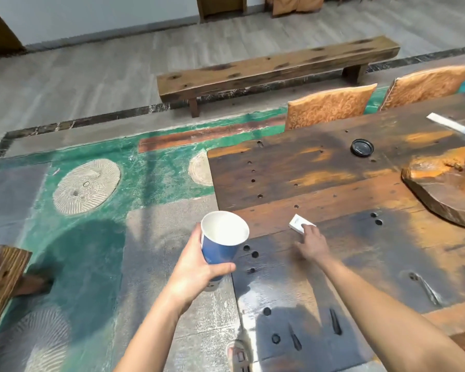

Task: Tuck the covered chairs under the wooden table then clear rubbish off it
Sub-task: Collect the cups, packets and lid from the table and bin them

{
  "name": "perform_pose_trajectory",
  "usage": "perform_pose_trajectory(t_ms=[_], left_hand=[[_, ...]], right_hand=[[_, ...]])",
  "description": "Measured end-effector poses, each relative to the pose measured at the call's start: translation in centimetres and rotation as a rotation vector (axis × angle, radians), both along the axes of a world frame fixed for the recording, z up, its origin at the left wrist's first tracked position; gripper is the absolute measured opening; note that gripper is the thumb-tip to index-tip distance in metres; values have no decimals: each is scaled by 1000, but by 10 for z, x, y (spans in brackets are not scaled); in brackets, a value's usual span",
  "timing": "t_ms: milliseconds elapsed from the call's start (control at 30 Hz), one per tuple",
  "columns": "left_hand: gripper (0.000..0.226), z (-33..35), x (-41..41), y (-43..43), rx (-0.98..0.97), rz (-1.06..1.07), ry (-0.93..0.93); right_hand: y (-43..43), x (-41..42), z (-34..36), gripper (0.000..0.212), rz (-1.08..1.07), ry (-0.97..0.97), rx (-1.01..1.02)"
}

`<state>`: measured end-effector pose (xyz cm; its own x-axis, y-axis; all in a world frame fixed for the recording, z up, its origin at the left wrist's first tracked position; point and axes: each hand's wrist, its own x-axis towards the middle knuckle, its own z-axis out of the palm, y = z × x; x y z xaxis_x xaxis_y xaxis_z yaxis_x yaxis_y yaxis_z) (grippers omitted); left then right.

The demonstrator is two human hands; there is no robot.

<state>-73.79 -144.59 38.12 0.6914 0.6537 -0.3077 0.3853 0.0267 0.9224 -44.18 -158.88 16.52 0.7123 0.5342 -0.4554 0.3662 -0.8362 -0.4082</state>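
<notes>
My left hand [196, 269] grips a blue paper cup [220, 242] with a white, empty inside, held just off the left edge of the wooden table [320, 181]. My right hand [310, 242] lies flat on the tabletop, fingertips on a small white box [298, 224]; whether it grips the box I cannot tell. A black cup lid [362, 147] lies farther back on the table. A long white paper packet [452, 126] lies near the far right. Two chairs in orange patterned covers [328, 106] [427, 84] stand pushed against the table's far side.
A thick carved wooden slab [446, 183] sits on the table at right. A long wooden bench [274, 68] stands beyond the chairs. Another bench end [0, 277] is at the left. The floor has green paint and round millstones [86, 186]. My sandalled foot [238, 355] is by the table's edge.
</notes>
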Motion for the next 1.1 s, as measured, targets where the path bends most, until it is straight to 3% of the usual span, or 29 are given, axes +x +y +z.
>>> perform_pose_trajectory(t_ms=[200, 367, 500, 700, 900, 1100], left_hand=[[81, -5, 9, 58, -29, -10, 55], [91, -23, 41, 97, -83, -139, 75], [103, -37, 71, 138, -73, -237, 79], [94, -47, 114, 213, -123, -429, 77], [99, -26, 153, 314, -102, -544, 62], [91, 3, 215, 370, -88, -620, 5]], right_hand=[[24, 19, -15, 77, 21, -17, -166], [39, 28, -21, 83, -32, 23, -275], [58, 23, -33, 74, -109, 31, -300], [109, -23, -28, 37, -307, -135, -415], [171, -59, -6, 48, -646, 90, -262], [248, -74, 34, 36, -1075, 216, 191]])
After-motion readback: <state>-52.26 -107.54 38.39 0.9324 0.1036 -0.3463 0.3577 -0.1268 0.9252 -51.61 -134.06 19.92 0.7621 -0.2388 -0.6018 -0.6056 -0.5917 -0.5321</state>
